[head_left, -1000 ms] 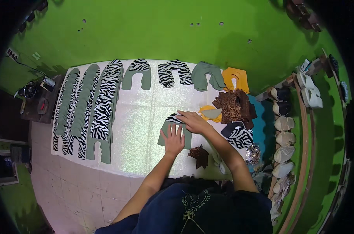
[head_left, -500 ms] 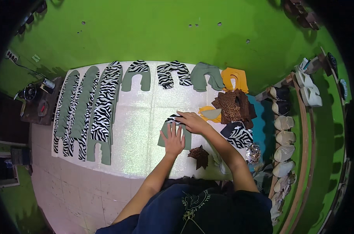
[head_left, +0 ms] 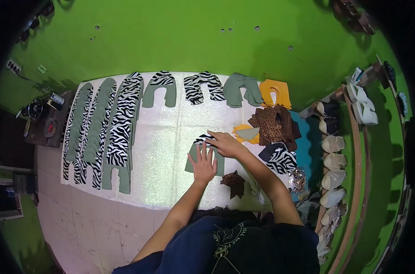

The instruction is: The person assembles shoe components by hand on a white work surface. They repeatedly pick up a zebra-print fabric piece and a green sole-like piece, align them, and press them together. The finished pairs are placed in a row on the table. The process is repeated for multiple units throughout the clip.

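Note:
On the pale, shimmering table lies a grey-green cut piece [head_left: 192,167] with a zebra-print piece [head_left: 201,138] along its far end. My left hand [head_left: 204,166] rests flat over both, its fingers spread. From the right, my right hand [head_left: 226,144] reaches across, its stretched fingers pressing on the far edge of the zebra print, and part of that print is hidden beneath it. A small brown leopard-print piece [head_left: 233,182] lies just right of the green piece. Yellow pieces [head_left: 242,131] with a grey-green half-round [head_left: 251,134] on them lie beyond my right hand.
Overlapping rows of green and zebra pieces [head_left: 119,132] fill the table's [head_left: 159,137] left side. Green [head_left: 240,86] and yellow [head_left: 277,92] stacks line the far edge. Leopard-print pieces [head_left: 270,123] and zebra scraps [head_left: 283,160] lie right. Shoe forms [head_left: 334,160] hang along the right wall.

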### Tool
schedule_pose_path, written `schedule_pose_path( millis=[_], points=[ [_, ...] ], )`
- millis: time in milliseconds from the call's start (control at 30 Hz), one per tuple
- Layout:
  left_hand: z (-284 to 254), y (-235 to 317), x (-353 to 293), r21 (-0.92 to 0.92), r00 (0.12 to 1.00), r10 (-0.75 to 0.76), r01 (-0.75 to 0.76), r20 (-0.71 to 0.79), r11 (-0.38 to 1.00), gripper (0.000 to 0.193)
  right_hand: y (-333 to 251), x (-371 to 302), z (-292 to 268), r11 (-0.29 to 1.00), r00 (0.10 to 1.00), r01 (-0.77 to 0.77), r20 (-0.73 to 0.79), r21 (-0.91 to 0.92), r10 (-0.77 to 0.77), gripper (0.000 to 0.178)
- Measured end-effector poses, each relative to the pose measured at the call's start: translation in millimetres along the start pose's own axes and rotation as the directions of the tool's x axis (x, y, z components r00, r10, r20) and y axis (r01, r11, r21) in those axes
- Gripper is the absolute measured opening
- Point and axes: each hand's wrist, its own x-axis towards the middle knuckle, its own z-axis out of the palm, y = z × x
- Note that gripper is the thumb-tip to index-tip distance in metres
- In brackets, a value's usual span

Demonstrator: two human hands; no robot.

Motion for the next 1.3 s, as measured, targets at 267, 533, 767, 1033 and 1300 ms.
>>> schedule_pose_path(
  millis=[267, 533, 767, 1033, 1300],
  points=[
    [0, 0, 0, 0.001, 1.000, -0.010, 0.010, 0.010, 1.000, 0.049, -1, 1, 1, 1.000, 1.000, 0.005, -0.014, 0.025, -0.004, 0.041],
    [3, -3, 0, 0.005, 1.000, -0.012, 0.012, 0.001, 1.000, 0.052, -14, -9, 5, 0.995, 1.000, -0.017, -0.028, -0.101, 0.014, 0.045],
    [5, -4, 0, 0.116, 0.999, -0.010, 0.005, 0.044, 0.993, 0.058, -62, -24, 33, 0.963, 0.957, -0.267, -0.125, -0.016, 0.263, 0.051],
    [1, -5, 0, 0.120, 0.990, -0.002, -0.016, 0.144, 0.993, 0.073, -84, -7, 54, 0.897, 0.883, -0.398, -0.186, 0.191, 0.431, 0.060],
    [8, -12, 0, 0.115, 0.995, 0.065, -0.073, 0.073, 0.991, 0.078, -82, -2, 52, 0.843, 0.846, -0.518, -0.063, 0.142, 0.530, 0.071]
  ],
)
